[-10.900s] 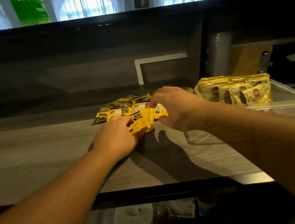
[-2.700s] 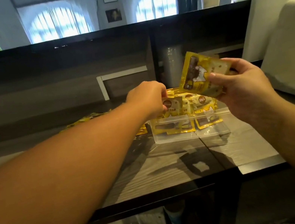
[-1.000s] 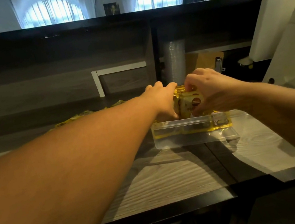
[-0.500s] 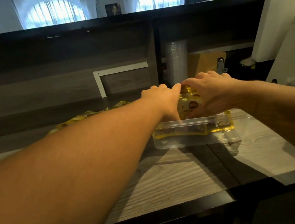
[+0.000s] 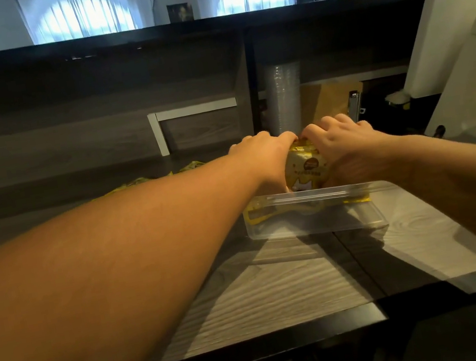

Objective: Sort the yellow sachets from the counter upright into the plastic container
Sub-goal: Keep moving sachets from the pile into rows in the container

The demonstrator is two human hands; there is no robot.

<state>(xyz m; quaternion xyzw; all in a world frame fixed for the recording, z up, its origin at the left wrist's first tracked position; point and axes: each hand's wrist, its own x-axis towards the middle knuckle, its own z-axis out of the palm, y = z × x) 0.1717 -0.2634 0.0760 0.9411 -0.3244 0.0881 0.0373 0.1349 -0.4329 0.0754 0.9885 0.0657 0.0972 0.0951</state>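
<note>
Mid-sort, by the look of it. Right of centre in the frame: clear rectangular plastic container [image 5: 316, 214] on the grey wood-grain counter [image 5: 266, 296], already holding a row of yellow foil sachets [image 5: 306, 168] standing upright, lower edges showing yellow through the near wall. Left hand [image 5: 261, 157] and right hand [image 5: 348, 145] meeting over the row, fingers curled round the sachet tops from either side, apparently squaring up the pack or seating another one; which single sachet each hand grips, impossible to tell. Left to do: more loose yellow sachets [image 5: 141, 181] lying flat on the counter at mid-left, partly hidden behind the left forearm. Exact count hidden. Farther back, upper centre: a stack of clear cups [image 5: 285, 95] and a brown clipboard [image 5: 331, 103].
</note>
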